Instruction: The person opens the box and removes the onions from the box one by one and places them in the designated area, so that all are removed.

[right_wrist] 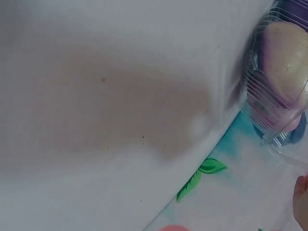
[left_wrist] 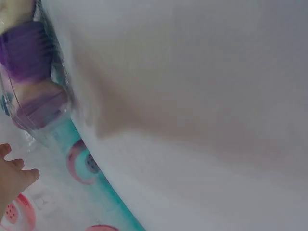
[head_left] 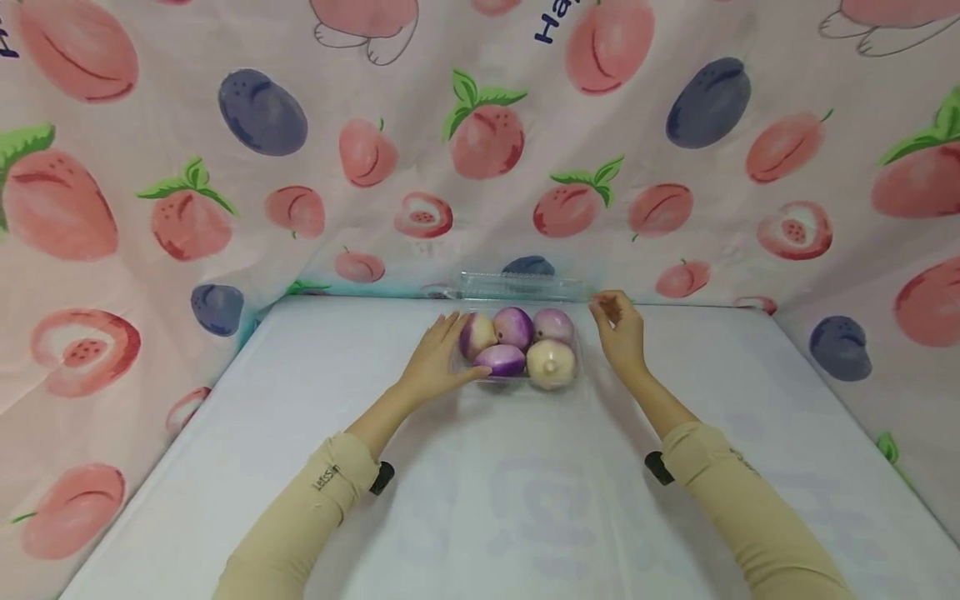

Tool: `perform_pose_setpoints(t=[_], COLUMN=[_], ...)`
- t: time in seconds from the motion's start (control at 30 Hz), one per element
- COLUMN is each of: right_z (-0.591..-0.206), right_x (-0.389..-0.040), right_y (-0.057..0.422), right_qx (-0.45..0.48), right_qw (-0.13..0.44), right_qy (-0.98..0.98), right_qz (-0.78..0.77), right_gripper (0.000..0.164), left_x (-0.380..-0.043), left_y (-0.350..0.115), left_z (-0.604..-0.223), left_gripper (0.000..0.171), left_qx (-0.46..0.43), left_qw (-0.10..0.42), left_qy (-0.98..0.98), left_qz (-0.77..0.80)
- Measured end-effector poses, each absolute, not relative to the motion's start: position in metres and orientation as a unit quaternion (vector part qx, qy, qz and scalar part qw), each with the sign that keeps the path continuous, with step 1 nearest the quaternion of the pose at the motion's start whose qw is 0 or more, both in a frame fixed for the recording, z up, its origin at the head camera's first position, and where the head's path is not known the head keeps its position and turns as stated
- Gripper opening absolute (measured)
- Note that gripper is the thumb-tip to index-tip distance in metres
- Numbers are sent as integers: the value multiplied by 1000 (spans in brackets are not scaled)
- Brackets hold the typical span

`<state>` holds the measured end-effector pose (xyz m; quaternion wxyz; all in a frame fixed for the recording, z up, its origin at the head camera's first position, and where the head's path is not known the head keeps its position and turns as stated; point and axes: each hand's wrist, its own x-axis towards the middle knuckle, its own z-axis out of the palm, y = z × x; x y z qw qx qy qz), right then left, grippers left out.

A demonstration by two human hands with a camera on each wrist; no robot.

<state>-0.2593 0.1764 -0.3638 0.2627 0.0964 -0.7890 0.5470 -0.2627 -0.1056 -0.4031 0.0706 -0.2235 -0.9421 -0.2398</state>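
A clear plastic clamshell box [head_left: 517, 381] stands at the far part of the table, its clear lid [head_left: 521, 287] raised at the back. Inside are several round purple-and-white vegetables [head_left: 513, 327], like turnips or onions; one pale one [head_left: 551, 363] faces forward with a knob. My left hand [head_left: 438, 358] rests along the box's left side, fingers extended and thumb at the front edge. At the back right corner, my right hand [head_left: 622, 329] has bent fingers and pinches the lid's edge. Both wrist views catch only the fingertips, beside the box.
A white cloth covers the table [head_left: 510, 500]. Behind it and at both sides hangs a pink cloth [head_left: 450, 242] printed with peaches and plums, close behind the raised lid.
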Motion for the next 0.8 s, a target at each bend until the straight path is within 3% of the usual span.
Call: perform_pose_setpoints(t=[0.47,0.8], right_z=[-394,-397], right_x=[-299,-303], right_y=[186,182], right_qx=[90,76], right_qw=[271,308], right_qy=[-794,-848], right_qz=[537,425], right_gripper=[27,17], left_x=[-294,-295], left_y=[-106,-106], left_z=[-419,-421], left_gripper=[109,125], left_qx=[-187,-152], left_qw=[-5,-67], left_qy=[-952,-959], left_qz=[-240,-231])
